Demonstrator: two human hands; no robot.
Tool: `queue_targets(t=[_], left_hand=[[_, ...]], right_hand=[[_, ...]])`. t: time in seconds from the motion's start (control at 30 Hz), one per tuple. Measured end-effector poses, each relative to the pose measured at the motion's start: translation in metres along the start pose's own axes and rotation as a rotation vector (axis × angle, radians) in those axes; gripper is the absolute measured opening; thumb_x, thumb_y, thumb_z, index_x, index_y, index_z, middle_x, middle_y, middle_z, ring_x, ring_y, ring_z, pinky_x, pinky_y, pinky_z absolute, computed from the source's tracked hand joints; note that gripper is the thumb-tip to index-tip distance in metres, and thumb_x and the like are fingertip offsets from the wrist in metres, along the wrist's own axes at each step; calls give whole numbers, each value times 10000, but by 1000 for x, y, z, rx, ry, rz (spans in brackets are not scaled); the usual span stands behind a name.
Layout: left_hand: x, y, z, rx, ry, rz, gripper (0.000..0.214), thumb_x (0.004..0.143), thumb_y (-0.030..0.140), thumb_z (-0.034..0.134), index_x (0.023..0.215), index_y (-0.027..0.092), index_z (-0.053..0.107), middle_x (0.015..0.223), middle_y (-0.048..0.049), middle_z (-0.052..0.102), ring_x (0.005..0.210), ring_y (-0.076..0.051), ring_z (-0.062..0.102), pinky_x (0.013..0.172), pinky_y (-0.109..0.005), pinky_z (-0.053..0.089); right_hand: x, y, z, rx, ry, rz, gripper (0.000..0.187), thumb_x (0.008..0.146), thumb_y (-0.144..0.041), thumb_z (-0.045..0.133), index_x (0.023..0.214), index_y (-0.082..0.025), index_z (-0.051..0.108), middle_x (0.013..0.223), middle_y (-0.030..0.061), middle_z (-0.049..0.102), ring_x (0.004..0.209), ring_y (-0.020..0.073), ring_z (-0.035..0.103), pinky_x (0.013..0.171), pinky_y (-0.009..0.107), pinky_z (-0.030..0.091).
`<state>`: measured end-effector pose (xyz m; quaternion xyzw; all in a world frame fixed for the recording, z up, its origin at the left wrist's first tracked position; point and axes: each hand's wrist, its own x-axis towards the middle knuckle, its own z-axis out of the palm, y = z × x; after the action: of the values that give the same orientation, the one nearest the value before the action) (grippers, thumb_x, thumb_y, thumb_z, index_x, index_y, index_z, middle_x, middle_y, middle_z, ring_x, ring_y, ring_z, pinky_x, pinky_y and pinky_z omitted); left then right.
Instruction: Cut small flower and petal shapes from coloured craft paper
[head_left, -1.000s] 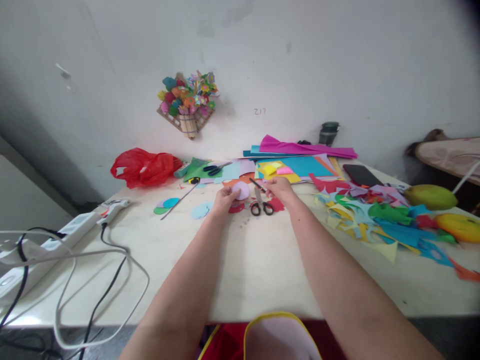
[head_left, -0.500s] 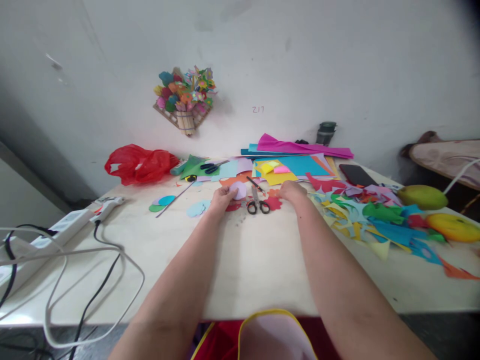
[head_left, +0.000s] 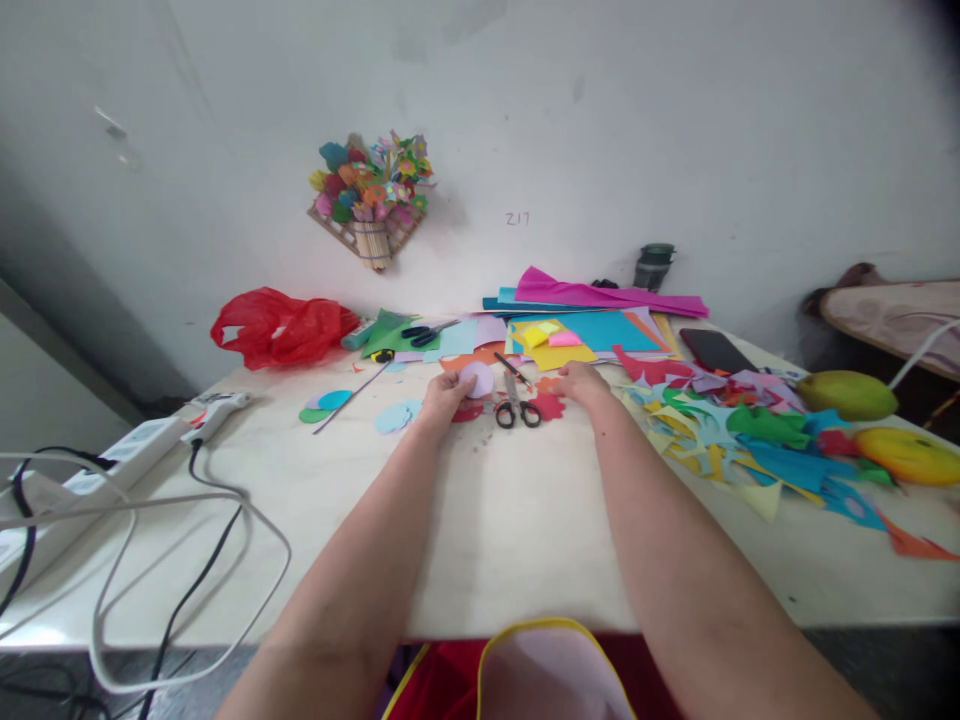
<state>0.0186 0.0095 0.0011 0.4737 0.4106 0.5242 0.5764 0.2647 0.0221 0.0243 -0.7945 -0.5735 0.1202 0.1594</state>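
Observation:
A round lavender paper disc [head_left: 477, 379] is pinched in the fingers of my left hand [head_left: 445, 396], just above red paper pieces. My right hand [head_left: 585, 382] rests by an orange paper flower [head_left: 550, 385]. Its fingers are loosely bent and slightly apart at the flower's right edge. A red paper flower [head_left: 551, 406] lies just below the orange one, partly covered. Between my hands lie black-handled scissors [head_left: 517, 412], blades pointing away, and a dark pen [head_left: 512, 369]. Pale blue paper discs [head_left: 395, 416] are stacked left of my left wrist.
Coloured paper scraps [head_left: 712, 430] spread across the right side, near a phone [head_left: 716, 350] and yellow-green fruit [head_left: 846, 394]. Paper sheets [head_left: 615, 332] lie at the back. A red plastic bag [head_left: 281, 328] stands back left. Cables and a power strip [head_left: 124, 458] occupy the left edge.
The fingers of my right hand have loosened slightly beside the orange paper flower. My left hand keeps the lavender disc in the same place.

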Motion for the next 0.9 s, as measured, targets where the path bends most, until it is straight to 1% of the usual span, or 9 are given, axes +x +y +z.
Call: queue_targets(t=[0.07, 0.2, 0.33, 0.4, 0.47, 0.53, 0.6, 0.7, 0.9], left_hand=[[1, -1, 0, -10, 3, 22, 307, 753, 284, 881, 905, 110, 679, 826, -94, 769, 746, -206, 772, 637, -243, 623], [2, -1, -2, -19, -14, 32, 336, 745, 296, 885, 931, 105, 680, 860, -103, 773, 748, -208, 772, 640, -248, 621], [2, 1, -2, -48, -17, 31, 316, 752, 273, 877, 916, 102, 669, 826, -88, 762, 706, -194, 764, 616, -232, 612], [3, 2, -1, -61, -13, 24, 306, 754, 263, 875, 913, 102, 668, 804, -79, 758, 701, -191, 762, 595, -220, 605], [3, 2, 0, -63, -16, 14, 308, 756, 265, 877, 912, 96, 673, 806, -86, 757, 728, -198, 768, 582, -209, 598], [4, 1, 0, -68, -22, 1, 309, 761, 268, 877, 913, 90, 675, 822, -99, 758, 747, -206, 774, 569, -201, 590], [3, 1, 0, -87, -44, -13, 285, 786, 262, 859, 927, 93, 678, 846, -105, 761, 747, -207, 778, 555, -198, 583], [2, 0, 0, -113, -81, -40, 207, 830, 227, 816, 931, 103, 683, 840, -96, 758, 746, -202, 781, 559, -194, 578], [-1, 5, 1, -128, -59, -86, 81, 849, 134, 758, 883, 100, 693, 780, -78, 744, 759, -203, 783, 603, -200, 577]], right_hand=[[0, 1, 1, 39, -5, 1, 337, 724, -233, 789, 1055, -180, 759, 1083, 119, 773, 989, 260, 735, 732, 290, 512], [2, 5, 4, 140, 15, 0, 75, 680, -166, 749, 739, -193, 712, 793, 70, 724, 827, 240, 706, 649, 284, 459], [5, 2, 2, 431, 204, 10, 214, 697, -187, 707, 544, -212, 559, 641, 32, 619, 761, 218, 644, 622, 285, 414], [3, -6, 1, 563, 262, -27, 274, 743, -237, 685, 529, -212, 516, 628, 18, 596, 733, 193, 617, 627, 280, 417], [-2, -18, 2, 703, 264, -79, 232, 767, -300, 678, 595, -208, 553, 650, 0, 612, 698, 161, 603, 637, 264, 442], [-11, -31, 5, 1086, 133, -153, 186, 689, -322, 758, 675, -196, 622, 685, 4, 655, 697, 159, 611, 638, 261, 463], [-21, -44, 9, 1268, -25, -211, 227, 618, -331, 816, 679, -193, 646, 701, 10, 680, 695, 154, 614, 617, 249, 456], [-32, -58, 17, 1338, -179, -226, 219, 595, -285, 851, 648, -186, 663, 704, 12, 697, 692, 140, 618, 627, 245, 458], [-38, -70, 29, 1251, -193, -226, 279, 555, -206, 904, 569, -179, 626, 585, -22, 614, 580, 115, 557, 574, 252, 458]])
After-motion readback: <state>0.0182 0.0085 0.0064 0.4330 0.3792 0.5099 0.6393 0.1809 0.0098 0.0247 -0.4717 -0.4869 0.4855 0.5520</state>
